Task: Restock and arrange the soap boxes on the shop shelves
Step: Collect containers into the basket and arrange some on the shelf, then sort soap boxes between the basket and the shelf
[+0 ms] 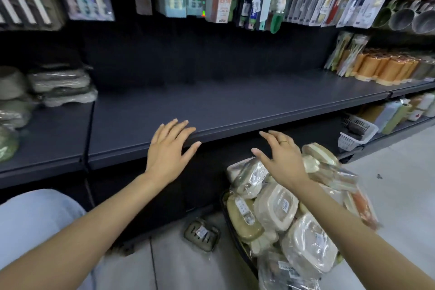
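Rounded soap boxes (275,209) – film-wrapped, beige and olive – were heaped in a dark basket (229,221) beneath the right hand (280,160); both hands were spread, nothing grasped – the left hand (168,148) over the matte shelf (211,106) edge.

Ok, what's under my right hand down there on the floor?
Under the right hand is a heap of plastic-wrapped soap boxes, cream and olive. The forearm covers part of the heap, so what lies lower in it cannot be seen.
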